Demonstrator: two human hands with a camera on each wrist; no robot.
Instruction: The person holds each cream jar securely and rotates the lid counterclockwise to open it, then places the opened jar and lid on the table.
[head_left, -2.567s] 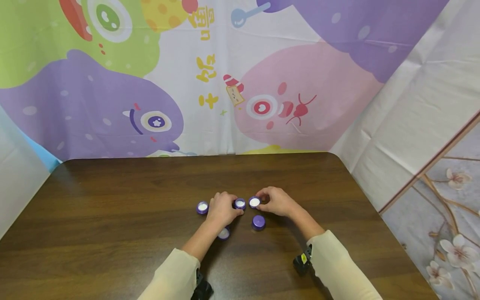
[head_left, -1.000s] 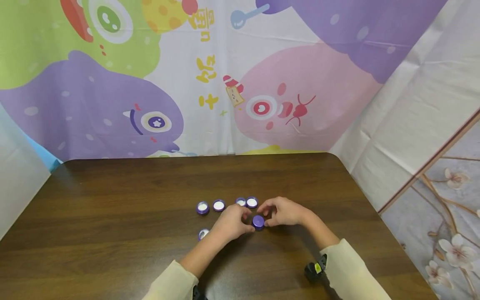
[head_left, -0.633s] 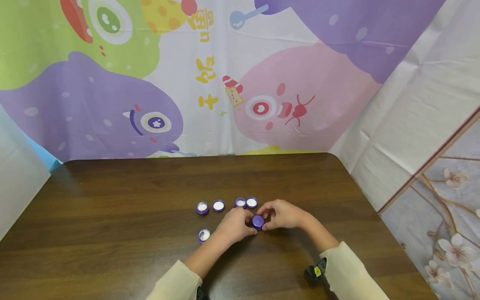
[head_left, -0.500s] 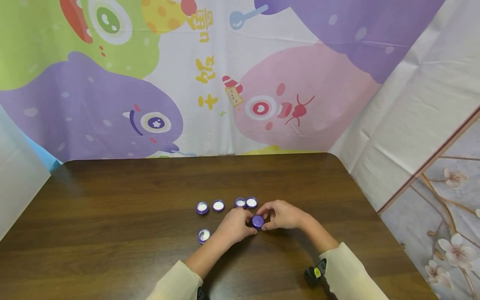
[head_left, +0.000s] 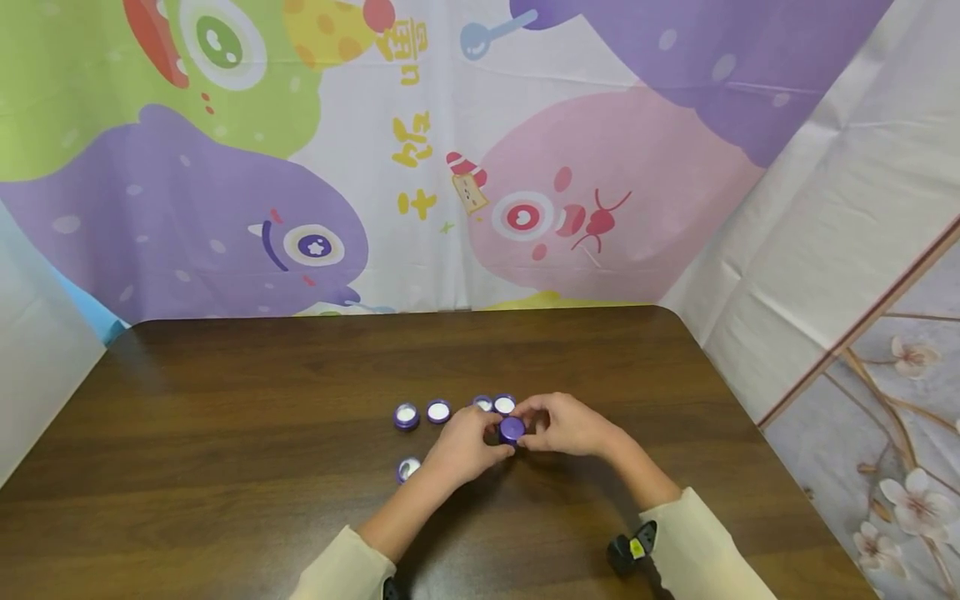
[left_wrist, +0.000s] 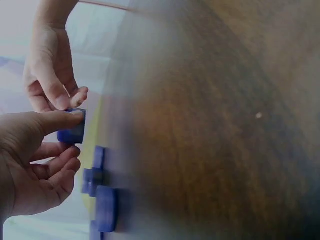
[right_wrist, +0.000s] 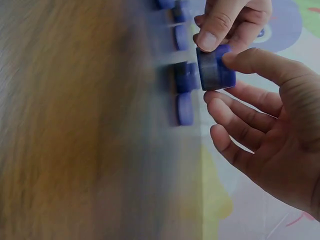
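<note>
A small jar with a purple lid (head_left: 512, 429) is held between both hands, raised off the table; its lid is on. My left hand (head_left: 467, 446) pinches the jar from the left, its thumb along the side in the left wrist view. From the other side my right hand (head_left: 566, 427) grips it too, thumb against the purple lid (right_wrist: 229, 75) in the right wrist view. Just behind the hands lie an open jar (head_left: 483, 403), partly hidden by the left hand, and a lid with a white inner face (head_left: 505, 404).
Farther left on the brown table (head_left: 262, 433) sit another open purple jar (head_left: 406, 417) and a white-lined lid (head_left: 438, 411). A purple-rimmed round piece (head_left: 408, 469) lies beside the left forearm, partly covered. A printed cloth (head_left: 420, 250) hangs behind the table's back edge.
Both hands have come onto the lidded jar and lifted it up from the table, slightly away from the person. Earlier, the left hand set pieces at the back row and the right hand let go of a lid.
</note>
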